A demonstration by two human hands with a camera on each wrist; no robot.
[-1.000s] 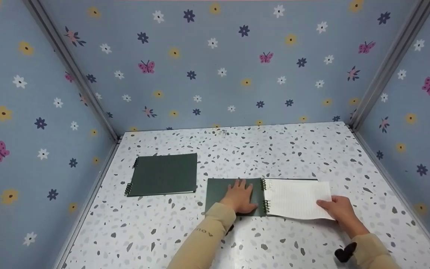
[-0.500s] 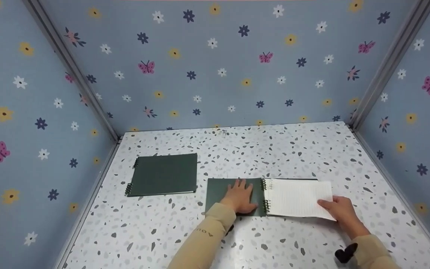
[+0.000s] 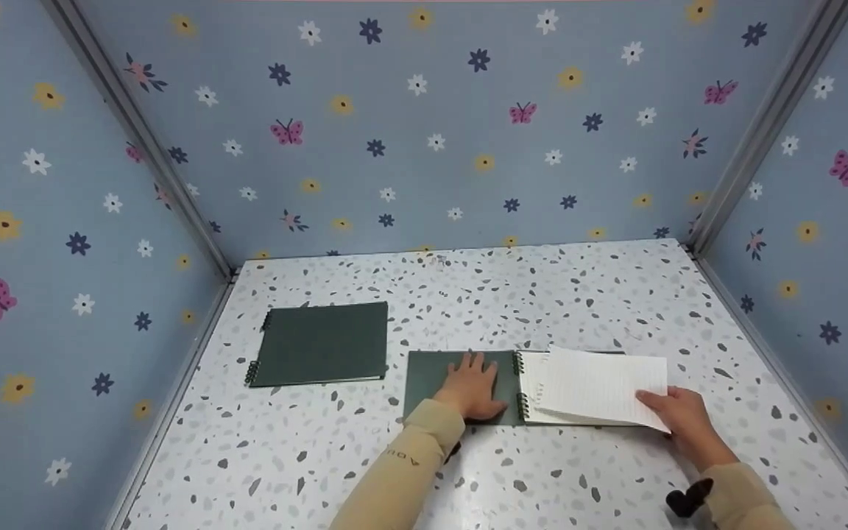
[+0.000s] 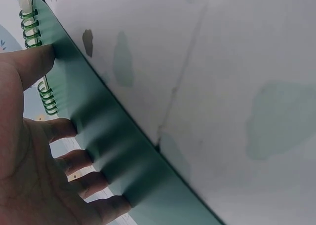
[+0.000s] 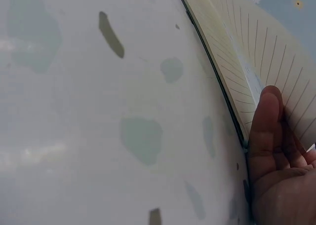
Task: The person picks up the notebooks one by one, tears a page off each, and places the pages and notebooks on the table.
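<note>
An opened spiral notebook (image 3: 424, 372) lies on the table, its dark green cover folded out to the left and its lined pages to the right. My left hand (image 3: 470, 390) rests on that cover with fingers spread; in the left wrist view the fingertips (image 4: 101, 178) touch the green cover. Between thumb and fingers, my right hand (image 3: 682, 419) pinches the right edge of a lined sheet (image 3: 604, 383). The sheet's torn, punched left edge stands apart from the green coil rings (image 3: 522, 405). In the right wrist view the sheet (image 5: 289, 62) rises above the pages beneath.
A second dark green spiral notebook (image 3: 324, 344), closed, lies to the left on the speckled white table (image 3: 512, 302). Blue panels (image 3: 453, 132) with flowers and butterflies stand at the back and both sides, joined by grey metal posts (image 3: 766, 132).
The lined sheet has come off the coil rings and shifted right, showing the page below. My right hand has moved slightly right with it. My left hand has stayed on the cover.
</note>
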